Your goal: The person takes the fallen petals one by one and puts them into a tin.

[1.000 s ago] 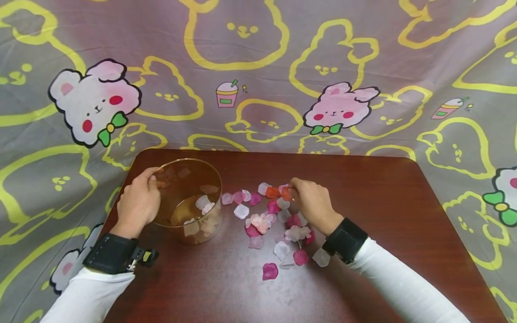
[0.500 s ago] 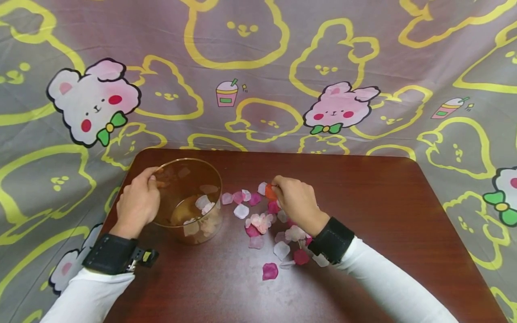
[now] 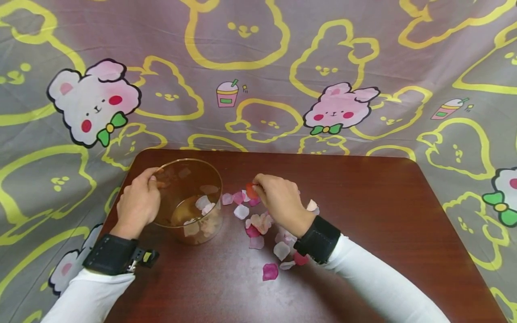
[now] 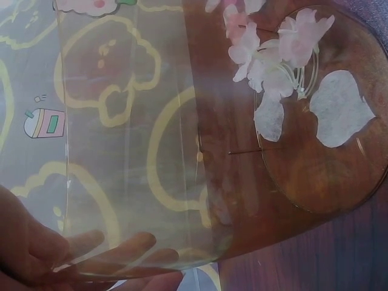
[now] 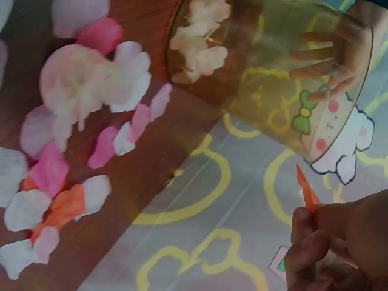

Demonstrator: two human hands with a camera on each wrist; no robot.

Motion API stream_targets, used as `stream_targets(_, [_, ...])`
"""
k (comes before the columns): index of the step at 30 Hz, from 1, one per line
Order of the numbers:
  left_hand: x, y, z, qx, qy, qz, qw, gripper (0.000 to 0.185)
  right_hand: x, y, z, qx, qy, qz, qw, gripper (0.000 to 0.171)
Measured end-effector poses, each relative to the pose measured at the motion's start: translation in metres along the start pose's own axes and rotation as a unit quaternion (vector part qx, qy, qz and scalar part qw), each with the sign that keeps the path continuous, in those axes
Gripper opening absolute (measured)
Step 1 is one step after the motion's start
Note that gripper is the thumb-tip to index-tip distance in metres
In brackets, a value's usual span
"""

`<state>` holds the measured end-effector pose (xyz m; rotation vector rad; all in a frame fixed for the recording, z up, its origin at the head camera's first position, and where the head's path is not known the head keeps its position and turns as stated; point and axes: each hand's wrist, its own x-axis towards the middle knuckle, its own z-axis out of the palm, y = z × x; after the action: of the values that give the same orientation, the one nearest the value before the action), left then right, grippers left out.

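Note:
My left hand (image 3: 139,204) grips the rim of a see-through amber bucket (image 3: 187,179) at the table's left side. Inside the bucket lie pale artificial flowers (image 4: 276,60) and a white petal (image 4: 341,109). In the right wrist view, my right hand (image 5: 336,242) pinches an orange petal (image 5: 307,191) between thumb and finger. The head view places this hand right of the bucket, above the scattered petals, partly covering them. Pink petals (image 3: 237,198), a white petal (image 3: 241,211) and a peach artificial flower (image 3: 258,222) lie between bucket and hand.
The brown table (image 3: 363,202) bears a loose spread of petals, including a magenta petal (image 3: 270,272) nearest the front. More orange petals (image 5: 63,206) show in the right wrist view. Behind the table hangs a patterned cloth (image 3: 266,80).
My right hand has moved left towards the bucket, carrying the orange petal off the spread. My left hand and the bucket have stayed in place.

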<state>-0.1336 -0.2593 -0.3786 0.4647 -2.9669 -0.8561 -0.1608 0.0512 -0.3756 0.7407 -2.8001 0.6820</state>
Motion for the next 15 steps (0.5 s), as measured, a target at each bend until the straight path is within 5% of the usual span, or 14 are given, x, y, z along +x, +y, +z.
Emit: stream_targets(15, [0.0, 0.0, 0.0, -0.003, -0.003, 0.001, 1.0, 0.049, 0.011, -0.04, 0.003, 0.016, 0.042, -0.057, 0.997, 0.012])
